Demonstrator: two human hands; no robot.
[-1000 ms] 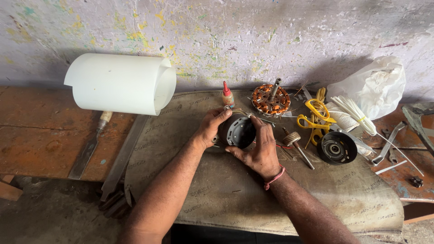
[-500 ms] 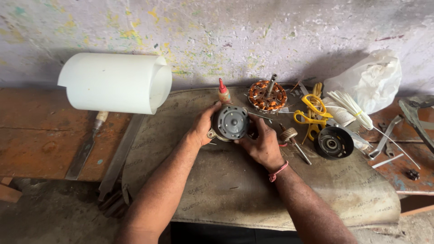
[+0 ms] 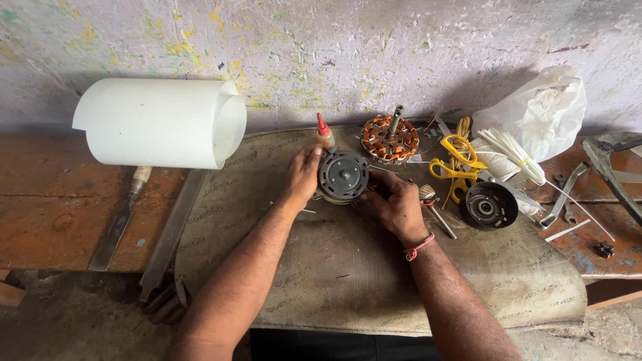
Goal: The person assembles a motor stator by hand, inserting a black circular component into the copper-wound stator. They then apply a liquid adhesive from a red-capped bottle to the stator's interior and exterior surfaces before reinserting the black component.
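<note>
Both hands hold a round grey motor [image 3: 342,176] tilted up on its edge on a brown mat [image 3: 348,267], its flat face with a small centre hub turned toward the camera. The left hand [image 3: 302,175] grips the motor's left rim, fingers curled over the top edge and thumb against the side. The right hand [image 3: 394,200] closes on the lower right rim, fingertips touching the casing; a red string [image 3: 418,247] circles that wrist.

The motor stands near the far middle of the mat. Just behind the left hand is a small bottle [image 3: 325,136] with a red pointed cap. Behind the motor, to its right, a copper-wound stator [image 3: 389,138] lies with a metal shaft sticking up from it. Yellow-handled scissors [image 3: 456,163] lie right of the stator, and a black round cover [image 3: 491,205] sits near the right hand. A short metal shaft [image 3: 436,208] lies just beside the right hand's knuckles. A bundle of white ties [image 3: 511,155] and a white plastic bag [image 3: 540,112] sit further right, against the wall.

To the left, a rolled white sheet [image 3: 160,122] rests on a red-brown bench [image 3: 47,214], with a chisel [image 3: 122,217] below it
</note>
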